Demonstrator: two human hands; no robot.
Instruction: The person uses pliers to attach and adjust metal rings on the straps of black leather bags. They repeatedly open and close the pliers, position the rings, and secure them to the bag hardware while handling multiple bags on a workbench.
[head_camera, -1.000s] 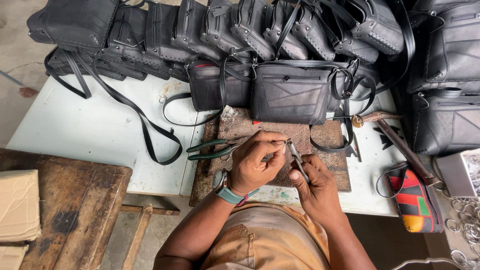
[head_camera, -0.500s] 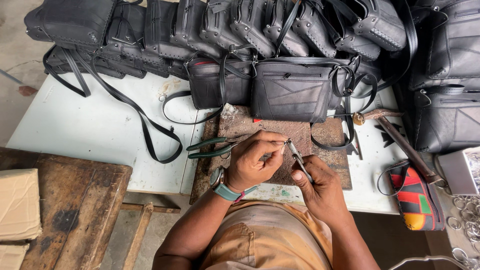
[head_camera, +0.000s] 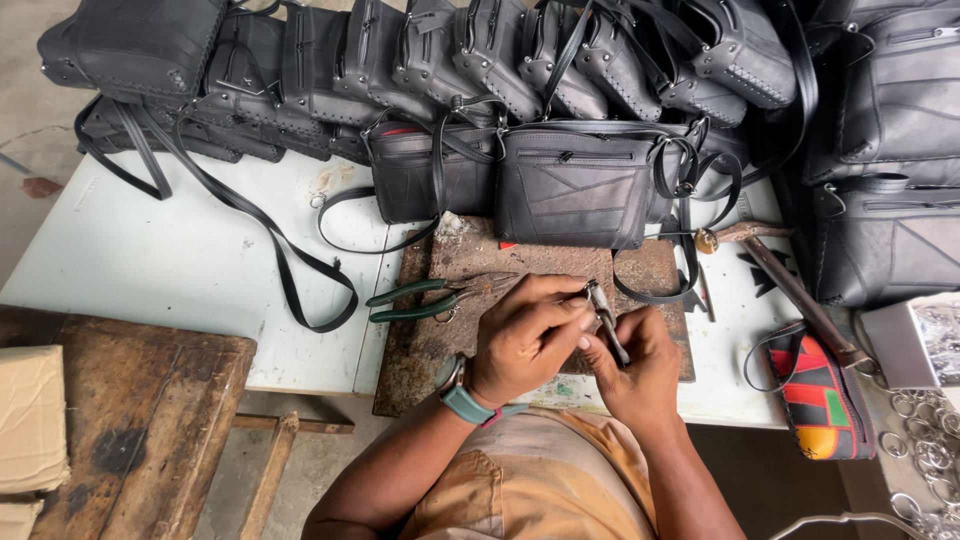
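Both hands remain together over the rusty plate (head_camera: 440, 350): the right hand (head_camera: 635, 375) stays closed on small pliers (head_camera: 605, 318), now more upright, while the left hand (head_camera: 525, 335) pinches something at their tip (too small to identify). Green-handled pliers (head_camera: 420, 300) lie untouched alongside.

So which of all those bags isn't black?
The small pouch at the table's right edge, beside the hammer: it has red, yellow and green patches, while every other bag is plain black.
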